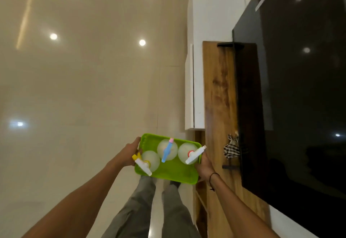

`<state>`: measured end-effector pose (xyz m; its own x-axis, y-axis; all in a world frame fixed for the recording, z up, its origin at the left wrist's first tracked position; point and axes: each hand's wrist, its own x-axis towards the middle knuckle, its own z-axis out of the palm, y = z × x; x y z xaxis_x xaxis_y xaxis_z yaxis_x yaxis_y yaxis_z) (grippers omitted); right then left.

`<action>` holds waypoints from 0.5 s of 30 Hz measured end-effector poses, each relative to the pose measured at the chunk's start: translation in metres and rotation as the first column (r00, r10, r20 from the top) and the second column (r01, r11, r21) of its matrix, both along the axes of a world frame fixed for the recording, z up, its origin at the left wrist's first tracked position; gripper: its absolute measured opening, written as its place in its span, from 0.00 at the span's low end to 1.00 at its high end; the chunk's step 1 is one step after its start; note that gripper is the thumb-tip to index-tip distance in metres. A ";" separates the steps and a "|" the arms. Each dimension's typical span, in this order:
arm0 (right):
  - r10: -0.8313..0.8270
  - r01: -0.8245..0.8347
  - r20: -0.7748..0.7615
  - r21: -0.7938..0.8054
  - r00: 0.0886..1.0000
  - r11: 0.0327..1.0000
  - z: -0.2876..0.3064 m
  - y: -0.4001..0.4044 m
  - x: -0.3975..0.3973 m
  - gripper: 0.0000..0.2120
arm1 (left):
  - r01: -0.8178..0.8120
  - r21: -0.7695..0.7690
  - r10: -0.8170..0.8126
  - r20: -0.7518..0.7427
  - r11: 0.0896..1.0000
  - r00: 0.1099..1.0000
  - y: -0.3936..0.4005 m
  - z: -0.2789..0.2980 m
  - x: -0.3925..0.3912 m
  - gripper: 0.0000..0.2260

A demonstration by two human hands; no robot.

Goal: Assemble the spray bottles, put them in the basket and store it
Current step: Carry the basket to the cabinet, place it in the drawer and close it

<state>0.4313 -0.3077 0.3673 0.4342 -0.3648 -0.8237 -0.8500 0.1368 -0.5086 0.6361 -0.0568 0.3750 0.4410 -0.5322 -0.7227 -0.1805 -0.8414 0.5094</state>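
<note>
I hold a lime-green plastic basket (174, 172) in front of me, above my legs. My left hand (131, 151) grips its left rim and my right hand (203, 164) grips its right rim. Three translucent spray bottles stand inside it. The left bottle (150, 160) has a white and yellow spray head, the middle bottle (167, 148) a blue and pink one, and the right bottle (187, 153) a white head with a red collar.
A long wooden console (219, 97) runs along my right side, with a large black TV screen (299, 88) on it and a striped cloth (231, 148) lying on top. A white cabinet (198, 88) stands further ahead. Glossy pale floor tiles (84, 88) stretch to the left.
</note>
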 end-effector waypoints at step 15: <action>0.240 -0.243 -0.154 -0.003 0.958 0.970 -0.337 -0.014 0.046 0.31 | -0.304 0.057 0.307 -0.054 0.951 0.950 0.027 -0.334 -0.016 0.17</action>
